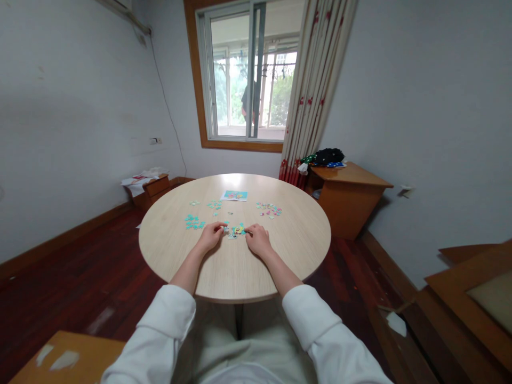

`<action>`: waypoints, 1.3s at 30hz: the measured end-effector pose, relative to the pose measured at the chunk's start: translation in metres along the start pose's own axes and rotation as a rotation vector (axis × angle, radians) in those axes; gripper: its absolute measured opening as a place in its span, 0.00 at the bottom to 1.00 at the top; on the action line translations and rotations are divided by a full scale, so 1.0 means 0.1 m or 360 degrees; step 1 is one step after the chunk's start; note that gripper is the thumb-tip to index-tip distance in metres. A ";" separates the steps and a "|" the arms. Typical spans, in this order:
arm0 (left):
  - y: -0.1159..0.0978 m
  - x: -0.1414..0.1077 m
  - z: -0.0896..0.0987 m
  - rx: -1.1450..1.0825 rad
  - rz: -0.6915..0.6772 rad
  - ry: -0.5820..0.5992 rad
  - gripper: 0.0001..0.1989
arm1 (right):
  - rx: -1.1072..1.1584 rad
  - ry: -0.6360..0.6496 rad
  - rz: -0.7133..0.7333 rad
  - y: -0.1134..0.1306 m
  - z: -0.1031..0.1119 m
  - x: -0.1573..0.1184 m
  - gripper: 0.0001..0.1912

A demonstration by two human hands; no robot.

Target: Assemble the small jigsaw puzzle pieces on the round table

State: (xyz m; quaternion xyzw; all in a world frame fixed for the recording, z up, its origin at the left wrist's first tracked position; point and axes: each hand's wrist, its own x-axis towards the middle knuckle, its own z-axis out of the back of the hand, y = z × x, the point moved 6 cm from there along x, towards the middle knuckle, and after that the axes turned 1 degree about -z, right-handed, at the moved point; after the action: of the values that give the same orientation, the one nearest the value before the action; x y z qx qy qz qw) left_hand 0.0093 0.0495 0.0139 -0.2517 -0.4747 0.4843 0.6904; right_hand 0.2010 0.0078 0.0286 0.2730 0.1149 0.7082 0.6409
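A small cluster of joined jigsaw puzzle pieces [239,229], yellow and teal, lies on the round table [236,272] between my hands. My left hand [211,237] is on the cluster's left side, thumb and forefinger closed at a small puzzle piece [226,230]. On the other side, my right hand [259,239] has its fingers curled, with the fingertips at the cluster's right edge. What the right fingertips grip, if anything, is too small to make out. Just beyond the hands lies a single loose piece [230,213].
Teal pieces [194,222] lie at left, more teal ones [215,204] behind them, and pink mixed pieces [270,209] at right. A picture sheet [234,196] is at the back. A wooden desk [348,197] with cloth items stands right, a low cabinet [157,186] left.
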 end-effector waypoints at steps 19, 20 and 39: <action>0.01 0.00 -0.01 -0.0011 0.0032 0.0011 0.13 | 0.0031 -0.0003 -0.0011 -0.01 0.00 0.01 0.15; 0.01 0.00 -0.01 -0.0015 0.0035 0.0010 0.13 | 0.0032 -0.0001 -0.0011 -0.01 0.00 0.01 0.15; 0.02 0.00 -0.03 0.0106 0.0008 0.0067 0.14 | 0.0032 0.0007 -0.0025 0.01 0.02 -0.01 0.15</action>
State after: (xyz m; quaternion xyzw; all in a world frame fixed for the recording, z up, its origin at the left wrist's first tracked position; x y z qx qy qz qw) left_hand 0.0112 0.0509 0.0114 -0.2400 -0.4432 0.4961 0.7070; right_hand 0.2012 0.0064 0.0309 0.2770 0.1255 0.7025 0.6435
